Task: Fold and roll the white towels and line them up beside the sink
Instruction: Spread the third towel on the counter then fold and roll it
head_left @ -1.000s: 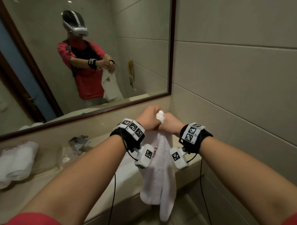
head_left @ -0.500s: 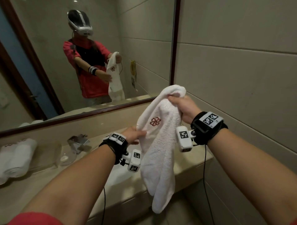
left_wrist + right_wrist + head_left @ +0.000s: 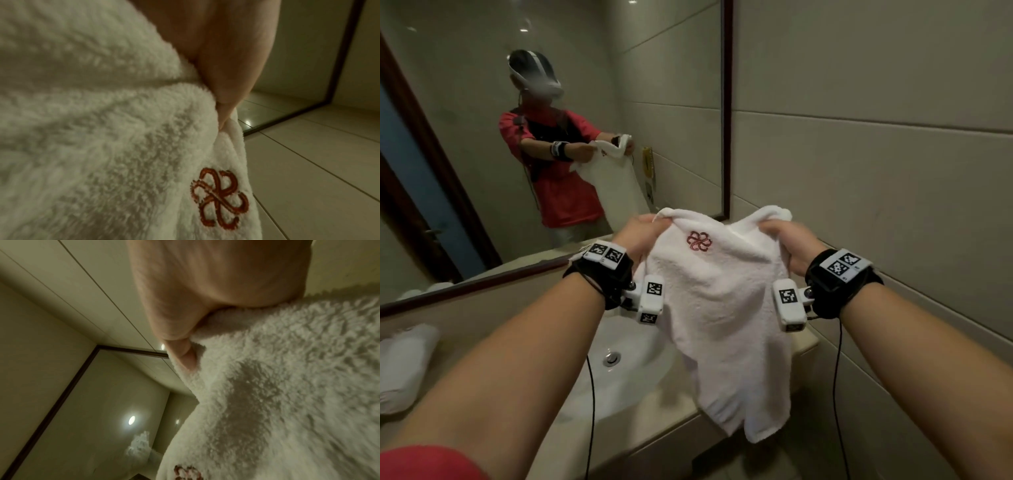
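**Towel held up over the basin, not yet squared**

The white terry hand towel with the red embroidered knot emblem (image 3: 722,308) hangs in the air above the front edge of the white oval sink (image 3: 619,370), stretched between two hands and touching nothing else that I can see. The person's left hand (image 3: 640,236) has fingers curled round one bunched top corner; the right hand (image 3: 787,243) is closed on the other corner in the same way, and the wrist views show a thumb pressed into the pile on each side.

What worries me is the evenness. The top edge sags in the middle and the cloth below falls in uneven lobes, the lower hem ragged and lopsided. If it is folded like this, I would expect the edges to miss each other and the roll to come out fat at one end. The grips are on gathered fabric, not a flat hem, so a sharp shake could pull a corner free. The hanging end could also drop into the basin; whether that basin is wet I cannot tell.

The towel is thick, fluffy and limp, the emblem near the top facing the person.

To the left, on the beige stone counter (image 3: 681,421), lie rolled white towels (image 3: 404,366), well apart from the hands. Behind is the dark-framed wall mirror (image 3: 726,102).
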Action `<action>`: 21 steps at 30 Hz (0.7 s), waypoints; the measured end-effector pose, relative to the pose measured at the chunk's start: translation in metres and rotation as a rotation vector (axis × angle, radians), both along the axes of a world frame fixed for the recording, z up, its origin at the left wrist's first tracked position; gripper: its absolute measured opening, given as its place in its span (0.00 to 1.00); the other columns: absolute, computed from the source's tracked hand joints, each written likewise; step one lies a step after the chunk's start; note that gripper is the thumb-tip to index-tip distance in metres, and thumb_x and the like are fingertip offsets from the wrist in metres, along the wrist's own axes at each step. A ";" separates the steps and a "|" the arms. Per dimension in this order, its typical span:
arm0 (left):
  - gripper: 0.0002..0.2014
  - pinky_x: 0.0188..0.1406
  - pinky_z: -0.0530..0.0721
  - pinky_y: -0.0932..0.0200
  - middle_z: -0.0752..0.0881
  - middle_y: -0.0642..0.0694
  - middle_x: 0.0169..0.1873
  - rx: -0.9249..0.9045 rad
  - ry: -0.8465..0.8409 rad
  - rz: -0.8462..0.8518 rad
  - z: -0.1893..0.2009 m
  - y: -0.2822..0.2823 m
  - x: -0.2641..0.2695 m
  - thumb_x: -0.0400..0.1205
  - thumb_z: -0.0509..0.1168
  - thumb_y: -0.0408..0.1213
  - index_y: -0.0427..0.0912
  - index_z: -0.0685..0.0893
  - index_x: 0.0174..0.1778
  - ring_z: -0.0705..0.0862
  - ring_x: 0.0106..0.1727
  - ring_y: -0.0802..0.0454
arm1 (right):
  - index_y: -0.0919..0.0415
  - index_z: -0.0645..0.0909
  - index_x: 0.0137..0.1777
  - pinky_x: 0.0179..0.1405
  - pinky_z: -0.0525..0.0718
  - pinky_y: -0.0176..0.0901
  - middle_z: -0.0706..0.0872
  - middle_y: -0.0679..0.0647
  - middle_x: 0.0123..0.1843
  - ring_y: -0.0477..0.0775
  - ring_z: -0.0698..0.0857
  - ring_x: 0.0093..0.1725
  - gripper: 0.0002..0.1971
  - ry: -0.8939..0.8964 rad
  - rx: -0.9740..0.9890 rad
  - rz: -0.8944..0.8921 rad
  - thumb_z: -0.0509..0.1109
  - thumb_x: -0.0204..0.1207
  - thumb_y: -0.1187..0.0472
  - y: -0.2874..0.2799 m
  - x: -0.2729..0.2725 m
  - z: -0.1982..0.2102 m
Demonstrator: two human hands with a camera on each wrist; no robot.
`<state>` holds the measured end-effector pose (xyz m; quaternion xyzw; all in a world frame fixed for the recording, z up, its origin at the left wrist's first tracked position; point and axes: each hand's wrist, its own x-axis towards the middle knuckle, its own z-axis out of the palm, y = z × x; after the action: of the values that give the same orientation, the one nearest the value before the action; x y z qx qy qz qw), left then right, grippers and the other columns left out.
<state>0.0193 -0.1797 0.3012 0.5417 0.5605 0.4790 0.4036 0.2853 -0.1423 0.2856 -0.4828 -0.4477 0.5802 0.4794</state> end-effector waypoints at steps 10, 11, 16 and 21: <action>0.17 0.28 0.78 0.64 0.88 0.42 0.34 -0.054 0.294 0.011 0.025 0.011 0.007 0.82 0.68 0.48 0.34 0.86 0.44 0.86 0.33 0.50 | 0.70 0.76 0.70 0.62 0.83 0.64 0.84 0.70 0.64 0.68 0.86 0.61 0.24 0.228 0.035 0.020 0.62 0.72 0.79 0.005 0.031 0.005; 0.17 0.29 0.79 0.64 0.89 0.41 0.35 -0.070 0.278 0.007 0.024 0.011 0.006 0.81 0.70 0.47 0.33 0.87 0.44 0.86 0.32 0.50 | 0.71 0.76 0.70 0.61 0.84 0.62 0.84 0.70 0.64 0.67 0.86 0.62 0.23 0.242 0.035 0.030 0.62 0.73 0.78 0.007 0.030 0.004; 0.07 0.24 0.80 0.66 0.90 0.47 0.29 -0.144 0.305 -0.089 0.011 0.031 -0.001 0.75 0.74 0.34 0.37 0.89 0.46 0.87 0.26 0.55 | 0.68 0.79 0.64 0.68 0.79 0.60 0.84 0.68 0.64 0.64 0.85 0.64 0.15 0.312 -0.054 0.046 0.67 0.79 0.62 0.030 0.016 -0.012; 0.07 0.15 0.73 0.70 0.86 0.50 0.26 -0.173 0.420 -0.103 -0.014 0.076 -0.013 0.76 0.72 0.26 0.38 0.87 0.48 0.80 0.18 0.60 | 0.65 0.80 0.60 0.65 0.81 0.55 0.85 0.66 0.60 0.63 0.85 0.64 0.13 0.281 -0.120 -0.026 0.67 0.78 0.61 0.071 0.006 -0.033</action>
<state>0.0065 -0.1034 0.2871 0.6209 0.6427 0.2846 0.3469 0.2914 -0.0713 0.2525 -0.4301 -0.3345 0.6616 0.5151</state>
